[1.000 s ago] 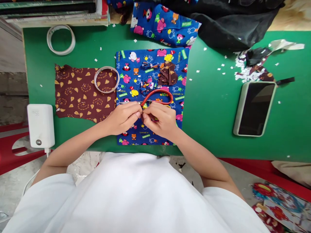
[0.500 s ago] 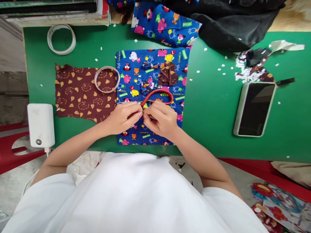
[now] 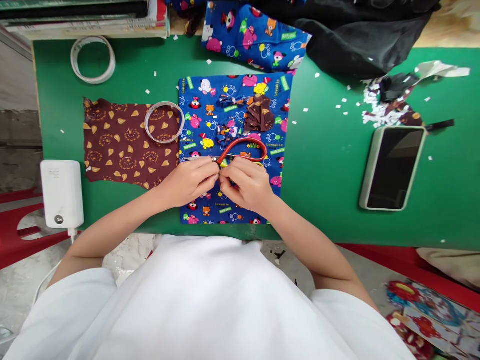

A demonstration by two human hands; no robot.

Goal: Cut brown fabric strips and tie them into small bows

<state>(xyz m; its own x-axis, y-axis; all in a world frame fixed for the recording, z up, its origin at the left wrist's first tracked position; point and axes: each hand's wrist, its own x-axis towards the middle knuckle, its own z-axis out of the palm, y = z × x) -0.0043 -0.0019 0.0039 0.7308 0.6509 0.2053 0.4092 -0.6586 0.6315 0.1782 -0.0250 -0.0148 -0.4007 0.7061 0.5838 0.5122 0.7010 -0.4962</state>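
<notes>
While the person leans over the flat green worktop (image 3: 326,165), the left hand (image 3: 191,181) and the right hand (image 3: 248,186) meet fingertip to fingertip. Both hands are curled closed and pinch a tiny bit between them. It is hidden by the fingers and too small to tell what it is. The hands rest over a bright blue cloth with cartoon animals (image 3: 202,100). Red-handled metal scissors (image 3: 245,146) lie on that cloth, just above the hands and touching the fingertips. A little heap of folded brown cloth pieces (image 3: 258,115) sits higher up. To the left lies a dark brown cloth with gold hearts (image 3: 120,145), with a clear round tape ring (image 3: 164,103) on it. A black phone in a pale case (image 3: 392,167) lies well apart on the right.
</notes>
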